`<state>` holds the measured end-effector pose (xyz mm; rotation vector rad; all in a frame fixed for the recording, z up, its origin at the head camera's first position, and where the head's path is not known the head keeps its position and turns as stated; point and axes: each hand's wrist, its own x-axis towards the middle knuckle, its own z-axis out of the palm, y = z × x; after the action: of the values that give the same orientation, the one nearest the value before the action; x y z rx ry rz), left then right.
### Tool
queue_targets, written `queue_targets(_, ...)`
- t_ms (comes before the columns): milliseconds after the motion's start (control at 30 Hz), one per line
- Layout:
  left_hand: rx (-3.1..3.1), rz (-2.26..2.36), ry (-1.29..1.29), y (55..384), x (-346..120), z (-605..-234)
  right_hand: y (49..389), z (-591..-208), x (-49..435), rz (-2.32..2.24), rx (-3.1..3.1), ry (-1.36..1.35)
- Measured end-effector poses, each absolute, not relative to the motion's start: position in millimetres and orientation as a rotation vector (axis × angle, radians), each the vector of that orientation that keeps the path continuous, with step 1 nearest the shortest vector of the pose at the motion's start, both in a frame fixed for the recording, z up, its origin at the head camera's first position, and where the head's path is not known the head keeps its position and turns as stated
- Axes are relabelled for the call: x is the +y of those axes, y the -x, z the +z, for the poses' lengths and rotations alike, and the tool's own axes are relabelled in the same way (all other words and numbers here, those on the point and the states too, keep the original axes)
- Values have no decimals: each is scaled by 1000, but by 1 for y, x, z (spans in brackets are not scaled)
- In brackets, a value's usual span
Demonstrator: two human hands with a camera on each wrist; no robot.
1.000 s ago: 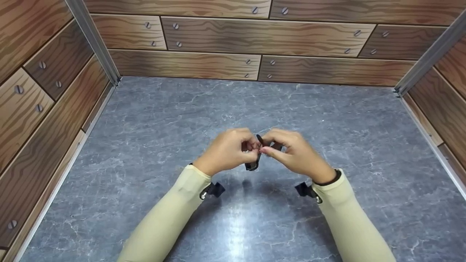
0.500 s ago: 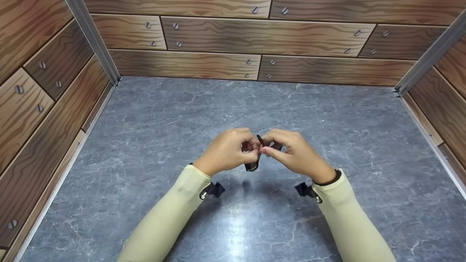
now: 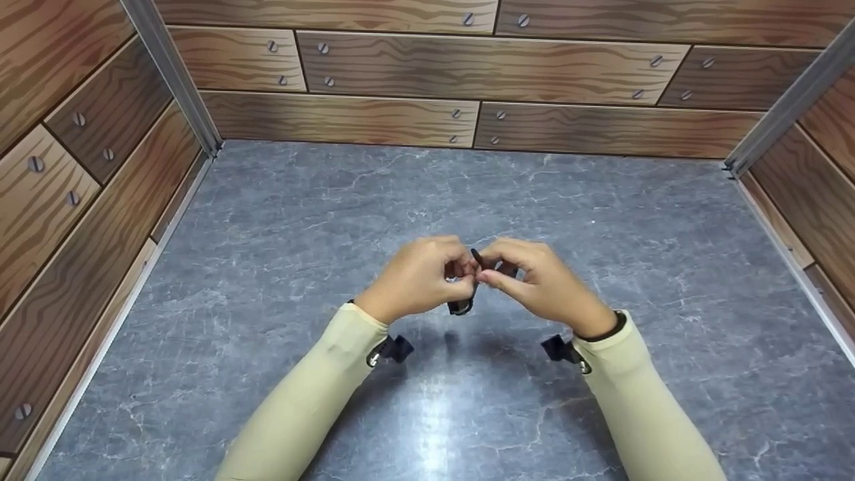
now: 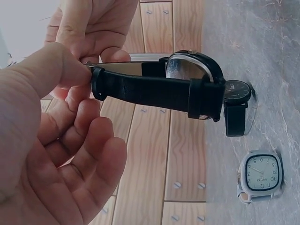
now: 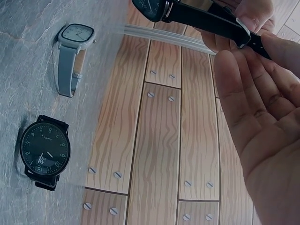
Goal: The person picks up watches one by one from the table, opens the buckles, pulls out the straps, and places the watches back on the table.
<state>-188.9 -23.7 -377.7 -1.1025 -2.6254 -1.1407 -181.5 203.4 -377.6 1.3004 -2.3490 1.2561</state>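
A black watch [image 4: 154, 91] is held aloft, its strap [image 5: 208, 23] looped.

round black-strapped watch [image 5: 45, 149], right wrist view lower left | square silver grey-strapped watch [image 4: 261, 172], left wrist view lower right | grey marbled counter [image 3: 320, 214], head view middle | brown wood-patterned wall [image 3: 427, 65], top

From here I see the held watch [image 4: 150, 90] in black, its strap lining [image 4: 124, 69] beige, buckle [image 5: 243, 33] silvery; a pale-numbered black watch [image 5: 45, 149]; a blue-grey watch [image 5: 65, 70]; a white-veined grey worktop [image 3: 347, 194]; brown wood-grain walls [image 3: 481, 67]; and plain pale-yellow sleeves [image 3: 294, 401].
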Motion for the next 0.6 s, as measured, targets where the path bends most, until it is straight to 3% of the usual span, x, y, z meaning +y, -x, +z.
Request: queue_targets(600, -2588, -1107, 1094, 188, -22, -379, 182, -378, 205, 1268, -2355, -1280)
